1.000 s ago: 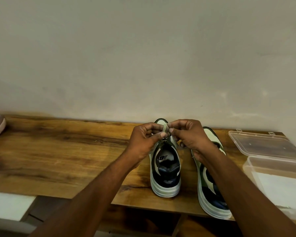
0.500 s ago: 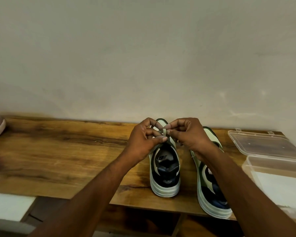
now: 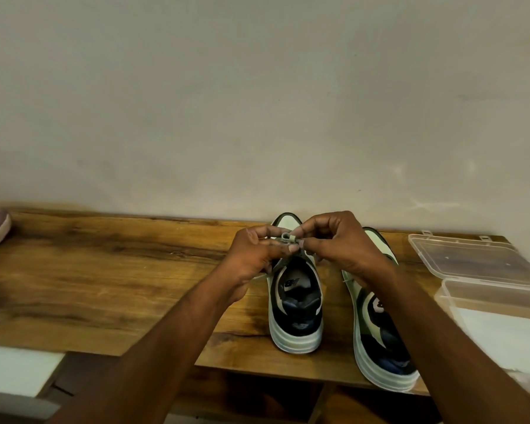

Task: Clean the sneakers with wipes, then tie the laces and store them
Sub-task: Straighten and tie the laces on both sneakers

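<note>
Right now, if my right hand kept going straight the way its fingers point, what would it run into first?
Your right hand points left across the shoe, so it would meet your left hand first, probably at once: both pinch the same lace and their fingertips nearly touch.

The shelf (image 3: 110,270) is varnished wood with dark grain. The sneaker (image 3: 296,313) has a smooth rubbery sole and woven lace (image 3: 288,238). The box (image 3: 478,264) is clear glossy plastic against a matt wall (image 3: 257,102).

An "NB" logo on the insole (image 3: 292,284) of the left-hand sneaker (image 3: 295,316).
</note>
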A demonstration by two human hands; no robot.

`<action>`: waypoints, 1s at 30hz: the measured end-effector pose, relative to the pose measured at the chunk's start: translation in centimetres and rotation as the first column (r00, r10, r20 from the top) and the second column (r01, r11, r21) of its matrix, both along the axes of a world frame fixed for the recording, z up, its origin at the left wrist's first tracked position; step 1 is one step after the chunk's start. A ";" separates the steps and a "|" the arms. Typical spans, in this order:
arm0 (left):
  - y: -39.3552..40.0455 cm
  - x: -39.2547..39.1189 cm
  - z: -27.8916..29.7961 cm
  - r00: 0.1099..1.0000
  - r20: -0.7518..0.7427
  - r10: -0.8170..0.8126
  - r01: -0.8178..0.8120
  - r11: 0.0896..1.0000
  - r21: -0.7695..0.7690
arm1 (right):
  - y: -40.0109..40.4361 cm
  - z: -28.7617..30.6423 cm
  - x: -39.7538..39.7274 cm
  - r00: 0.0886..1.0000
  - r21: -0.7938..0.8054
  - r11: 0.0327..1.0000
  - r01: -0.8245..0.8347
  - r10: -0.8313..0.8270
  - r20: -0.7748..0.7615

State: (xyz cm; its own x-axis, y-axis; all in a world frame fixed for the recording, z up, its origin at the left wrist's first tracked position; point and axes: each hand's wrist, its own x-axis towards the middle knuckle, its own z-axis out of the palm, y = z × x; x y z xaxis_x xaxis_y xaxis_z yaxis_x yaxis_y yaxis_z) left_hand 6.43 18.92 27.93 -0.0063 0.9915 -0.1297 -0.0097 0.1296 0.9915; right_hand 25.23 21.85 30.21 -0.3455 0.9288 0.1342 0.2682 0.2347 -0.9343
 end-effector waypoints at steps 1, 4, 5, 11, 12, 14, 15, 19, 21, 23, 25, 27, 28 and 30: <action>0.0 0.0 0.0 1.000 0.003 0.006 -0.006 1.000 0.000 | 0.0 0.1 0.0 1.000 -0.016 1.000 -0.008 0.008 -0.016; 0.0 0.2 -0.1 0.999 0.009 0.034 -0.034 0.999 -0.003 | -0.3 0.3 0.1 0.996 -0.067 0.997 -0.026 0.021 -0.084; 0.0 0.3 -0.2 0.999 0.008 0.045 -0.045 0.999 -0.006 | -0.4 0.3 0.0 0.996 -0.062 0.998 -0.019 0.014 -0.086; -0.2 0.7 -0.1 0.996 0.018 0.082 -0.082 0.996 0.020 | 0.0 -0.5 -0.7 0.990 -0.071 0.991 0.111 -0.116 -0.079; -0.2 0.7 0.0 0.996 0.029 0.084 -0.085 0.996 0.023 | 0.1 -0.6 -0.7 0.988 -0.075 0.989 0.126 -0.132 -0.083; -0.2 0.7 0.0 0.996 0.044 0.082 -0.083 0.996 0.026 | 0.1 -0.7 -0.9 0.985 -0.069 0.988 0.142 -0.147 -0.088; -0.2 0.6 0.0 0.996 0.043 0.084 -0.085 0.996 0.029 | 0.1 -0.8 -0.9 0.984 -0.061 0.987 0.148 -0.153 -0.086; -0.4 0.8 0.3 0.990 0.032 0.135 -0.137 0.988 0.069 | 0.3 -1.3 -1.2 0.981 0.000 0.981 0.193 -0.193 -0.012; -0.6 1.0 0.4 0.985 0.059 0.165 -0.170 0.981 0.096 | 0.4 -1.6 -1.4 0.971 0.021 0.971 0.238 -0.238 0.012; -0.6 1.0 0.3 0.981 0.076 0.180 -0.188 0.975 0.117 | 0.4 -1.8 -1.6 0.958 0.023 0.958 0.287 -0.287 0.010; -0.6 1.0 0.2 0.977 0.090 0.193 -0.203 0.971 0.124 | 0.4 -2.0 -1.7 0.949 0.032 0.948 0.316 -0.317 0.003; -0.5 1.0 0.1 0.972 0.098 0.212 -0.223 0.967 0.124 | 0.3 -2.1 -1.8 0.948 0.043 0.947 0.318 -0.318 -0.006; -0.5 1.0 0.1 0.970 0.096 0.224 -0.235 0.964 0.123 | 0.3 -2.1 -1.9 0.952 0.048 0.951 0.306 -0.306 -0.012; -0.4 1.1 0.0 0.964 0.095 0.250 -0.260 0.958 0.121 | 0.3 -2.0 -2.0 0.960 0.073 0.958 0.278 -0.279 -0.006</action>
